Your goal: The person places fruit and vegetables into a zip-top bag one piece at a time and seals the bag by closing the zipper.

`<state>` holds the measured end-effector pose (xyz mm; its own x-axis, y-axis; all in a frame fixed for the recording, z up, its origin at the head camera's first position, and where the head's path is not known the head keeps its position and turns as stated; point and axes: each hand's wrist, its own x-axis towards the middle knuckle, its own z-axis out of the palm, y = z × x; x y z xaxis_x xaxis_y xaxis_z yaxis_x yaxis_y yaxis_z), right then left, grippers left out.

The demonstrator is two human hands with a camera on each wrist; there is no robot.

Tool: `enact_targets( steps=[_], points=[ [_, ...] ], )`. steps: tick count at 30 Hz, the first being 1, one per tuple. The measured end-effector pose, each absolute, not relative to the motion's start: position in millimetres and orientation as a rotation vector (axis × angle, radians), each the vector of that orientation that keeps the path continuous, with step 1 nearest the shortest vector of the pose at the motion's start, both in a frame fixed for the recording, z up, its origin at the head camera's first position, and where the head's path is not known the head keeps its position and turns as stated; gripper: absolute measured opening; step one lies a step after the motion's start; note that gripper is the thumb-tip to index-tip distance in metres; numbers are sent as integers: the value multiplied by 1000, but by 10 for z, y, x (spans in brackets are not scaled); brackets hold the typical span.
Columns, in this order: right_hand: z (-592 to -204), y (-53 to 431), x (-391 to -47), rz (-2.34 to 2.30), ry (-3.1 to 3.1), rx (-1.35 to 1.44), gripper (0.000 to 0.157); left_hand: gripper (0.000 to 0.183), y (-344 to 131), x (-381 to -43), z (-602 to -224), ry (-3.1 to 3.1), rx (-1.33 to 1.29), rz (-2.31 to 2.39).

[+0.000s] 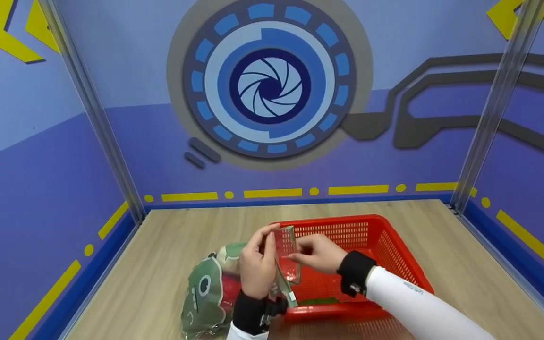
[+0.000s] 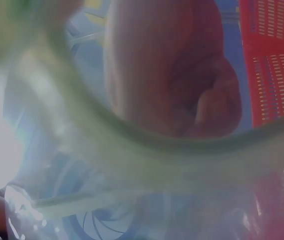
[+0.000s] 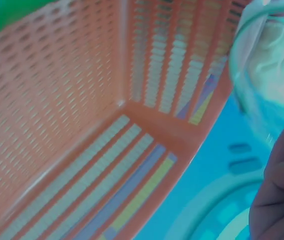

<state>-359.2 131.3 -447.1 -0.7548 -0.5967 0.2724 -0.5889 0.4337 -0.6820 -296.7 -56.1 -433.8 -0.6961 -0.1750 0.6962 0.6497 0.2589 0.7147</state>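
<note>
My left hand (image 1: pixel 258 264) holds a clear plastic pouch with green edging (image 1: pixel 287 245), thumb and fingers at its left side, over the left part of a red basket. From the other side my right hand (image 1: pixel 321 253) pinches the pouch's right edge. Close to the left wrist camera the see-through plastic and its green edge (image 2: pixel 171 160) are blurred. Whatever may be inside the pouch cannot be made out. Left of the hands lies a green cartoon-face package (image 1: pixel 203 293) in clear wrap, partly hidden by the left hand.
The red perforated basket (image 1: pixel 352 221) stands on the wooden table (image 1: pixel 158 245), under and beyond the hands. Something green (image 1: pixel 319 301) lies inside it by the near wall. Blue printed panels (image 1: pixel 135 151) enclose the back and sides.
</note>
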Motion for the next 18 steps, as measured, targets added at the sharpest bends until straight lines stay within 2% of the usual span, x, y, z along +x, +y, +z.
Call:
enact_targets(
  steps=[8, 14, 18],
  points=[
    [-4581, 1602, -3667, -1005, 2648, -961, 18, 19, -561, -2953, -4328, -1855, -412, -1540],
    [-4737, 1611, -3653, -703, 2593, -969, 30, 19, -557, -2959, -4327, -1841, -412, -1534],
    [-4824, 1571, -3631, -574, 2555, -967, 28, 19, -556, -2961, -4329, -1834, -410, -1544]
  ],
)
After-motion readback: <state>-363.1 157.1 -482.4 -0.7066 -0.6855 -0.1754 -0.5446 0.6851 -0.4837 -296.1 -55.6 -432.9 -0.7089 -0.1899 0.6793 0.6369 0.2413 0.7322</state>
